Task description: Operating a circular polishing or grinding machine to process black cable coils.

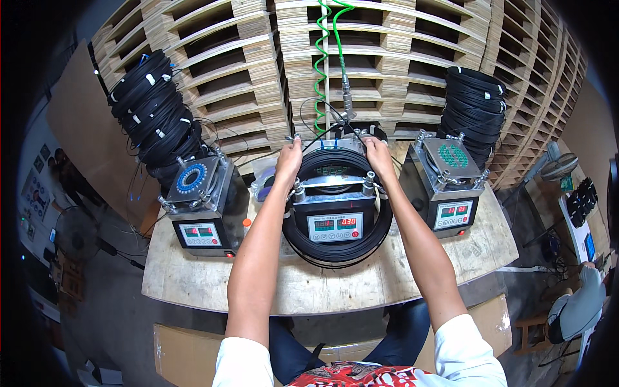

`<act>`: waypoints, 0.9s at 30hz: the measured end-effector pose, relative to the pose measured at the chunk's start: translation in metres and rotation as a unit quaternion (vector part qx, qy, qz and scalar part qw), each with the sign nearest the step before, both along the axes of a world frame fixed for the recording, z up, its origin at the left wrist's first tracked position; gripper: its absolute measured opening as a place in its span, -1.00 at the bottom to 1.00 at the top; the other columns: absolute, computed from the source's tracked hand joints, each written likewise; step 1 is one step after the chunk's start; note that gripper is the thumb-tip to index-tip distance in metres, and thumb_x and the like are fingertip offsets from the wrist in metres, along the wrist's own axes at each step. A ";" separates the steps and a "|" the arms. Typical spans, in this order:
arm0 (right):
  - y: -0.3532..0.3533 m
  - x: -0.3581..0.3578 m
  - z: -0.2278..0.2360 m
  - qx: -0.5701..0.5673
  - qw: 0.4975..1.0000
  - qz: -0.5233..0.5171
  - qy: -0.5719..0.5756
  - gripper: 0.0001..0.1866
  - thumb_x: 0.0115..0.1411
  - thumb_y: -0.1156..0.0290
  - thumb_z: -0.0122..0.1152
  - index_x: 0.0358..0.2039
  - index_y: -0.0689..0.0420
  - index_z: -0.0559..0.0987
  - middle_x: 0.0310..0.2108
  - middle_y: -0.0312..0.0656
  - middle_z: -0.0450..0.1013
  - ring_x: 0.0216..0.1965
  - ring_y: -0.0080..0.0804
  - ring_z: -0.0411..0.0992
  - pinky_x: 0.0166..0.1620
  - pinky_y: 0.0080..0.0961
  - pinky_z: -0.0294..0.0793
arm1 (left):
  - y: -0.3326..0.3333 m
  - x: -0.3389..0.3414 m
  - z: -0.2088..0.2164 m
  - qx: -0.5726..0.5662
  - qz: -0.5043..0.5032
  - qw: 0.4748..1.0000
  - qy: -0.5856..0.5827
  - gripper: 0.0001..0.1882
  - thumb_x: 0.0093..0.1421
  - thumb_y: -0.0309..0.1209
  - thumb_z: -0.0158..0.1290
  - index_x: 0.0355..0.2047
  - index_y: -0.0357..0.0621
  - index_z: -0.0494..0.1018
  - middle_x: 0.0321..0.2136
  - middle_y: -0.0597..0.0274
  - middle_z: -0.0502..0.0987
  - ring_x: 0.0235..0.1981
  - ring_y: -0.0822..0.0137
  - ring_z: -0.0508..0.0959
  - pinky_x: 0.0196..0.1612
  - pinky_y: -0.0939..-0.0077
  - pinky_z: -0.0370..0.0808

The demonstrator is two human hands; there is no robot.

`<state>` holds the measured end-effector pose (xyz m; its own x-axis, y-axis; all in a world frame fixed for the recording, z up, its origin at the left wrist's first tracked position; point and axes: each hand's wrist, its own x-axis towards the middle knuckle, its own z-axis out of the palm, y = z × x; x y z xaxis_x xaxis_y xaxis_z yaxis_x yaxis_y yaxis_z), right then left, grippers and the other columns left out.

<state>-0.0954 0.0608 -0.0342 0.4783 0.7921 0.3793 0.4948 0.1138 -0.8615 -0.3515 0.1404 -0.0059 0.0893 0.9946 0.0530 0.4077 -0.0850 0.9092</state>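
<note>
A large coil of black cable hangs around the middle metal machine, which has a lit red digit display. My left hand is at the coil's upper left, its fingers closed on a thin stretch of the cable near a small metal piece. At the upper right of the coil, my right hand pinches the cable, which loops up behind the machine. The fingertips of both hands are small in view, and part of the machine's top is hidden by the coil.
Similar machines flank the middle one: the left machine has a blue ring on top, the right machine green inserts. Behind them stand stacks of black cable coils and wooden pallets. A green coiled air hose hangs down. A person sits far right.
</note>
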 end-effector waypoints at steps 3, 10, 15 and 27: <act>-0.002 -0.006 0.004 0.028 0.999 0.012 -0.028 -0.60 0.37 0.21 -0.08 -0.10 0.22 0.63 -0.20 0.11 0.60 -0.12 0.04 0.59 -0.02 -0.21 0.52 | 0.001 -0.004 -0.001 -0.003 0.008 1.000 0.013 -0.30 0.35 0.18 -0.22 -0.02 -0.24 0.54 -0.03 -0.18 0.58 0.09 -0.15 0.52 0.16 0.10 0.36; -0.003 0.001 0.000 0.039 0.999 0.016 -0.012 -0.61 0.38 0.25 -0.09 -0.09 0.25 0.63 -0.28 0.09 0.62 -0.36 -0.13 0.64 -0.17 -0.25 0.56 | -0.007 0.003 0.005 -0.014 0.019 0.999 0.024 -0.31 0.34 0.18 -0.20 0.03 -0.20 0.52 0.01 -0.16 0.57 0.12 -0.12 0.50 0.19 0.12 0.35; 0.001 -0.004 -0.001 0.044 0.999 0.026 0.007 -0.61 0.38 0.26 -0.10 -0.09 0.24 0.63 -0.28 0.10 0.61 -0.34 -0.11 0.64 -0.17 -0.25 0.56 | 0.002 -0.003 -0.002 -0.001 0.030 0.999 0.017 -0.34 0.37 0.12 -0.18 -0.05 -0.30 0.52 -0.07 -0.17 0.59 0.03 -0.04 0.54 0.13 0.18 0.37; 0.001 -0.012 0.000 0.036 0.999 0.026 0.020 -0.63 0.37 0.26 -0.07 -0.10 0.21 0.64 -0.26 0.10 0.62 -0.26 -0.09 0.63 -0.13 -0.26 0.55 | 0.017 -0.014 -0.011 -0.016 0.023 0.999 0.031 -0.31 0.32 0.16 -0.14 0.06 -0.24 0.48 0.01 -0.19 0.56 0.11 -0.12 0.51 0.17 0.12 0.37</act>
<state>-0.1079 0.0616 -0.0337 0.4524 0.7881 0.4174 0.4527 0.2003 -0.8689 -0.3651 0.1574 -0.0167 0.0461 0.9988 0.0172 0.4660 -0.0367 0.8840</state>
